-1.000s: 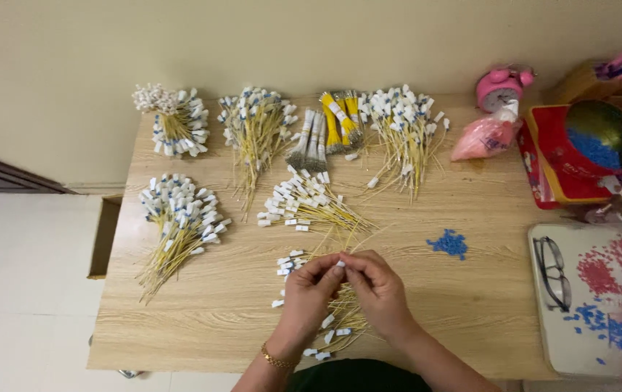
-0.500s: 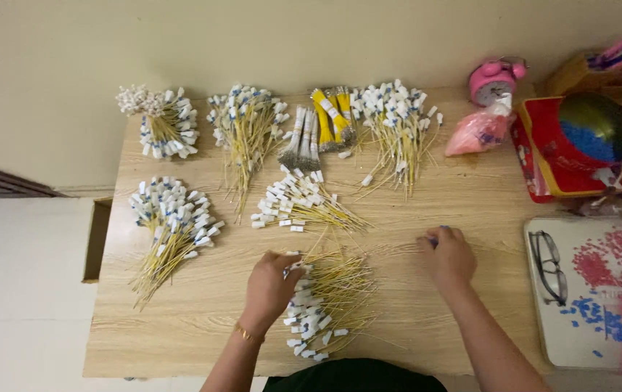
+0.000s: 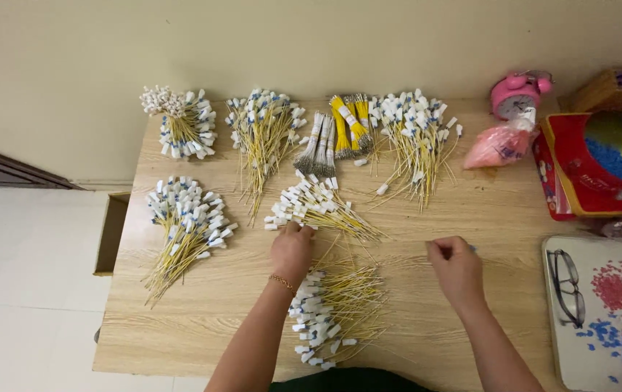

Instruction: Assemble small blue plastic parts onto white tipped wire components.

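We see the left hand (image 3: 291,250) reaching forward on the wooden desk (image 3: 180,327), fingers curled onto the near edge of a middle bundle of yellow wires with white tags (image 3: 316,208); whether it actually grips one we can't tell. Just below that wrist lies another pile of tagged wires (image 3: 332,308), touching the forearm. Right hand (image 3: 456,263) sits well to the right, fingers bunched closed over the spot with small blue beads (image 3: 472,249), mostly hidden. More tagged bundles: far left (image 3: 184,229), back row (image 3: 180,123), (image 3: 264,131), (image 3: 412,134). Yellow-sleeved bunch (image 3: 347,123) beside grey ones. Pink alarm clock (image 3: 515,94), pink bag (image 3: 501,145), red tin with bowl of blue beads (image 3: 601,160), white tray with glasses (image 3: 568,287) on the right.
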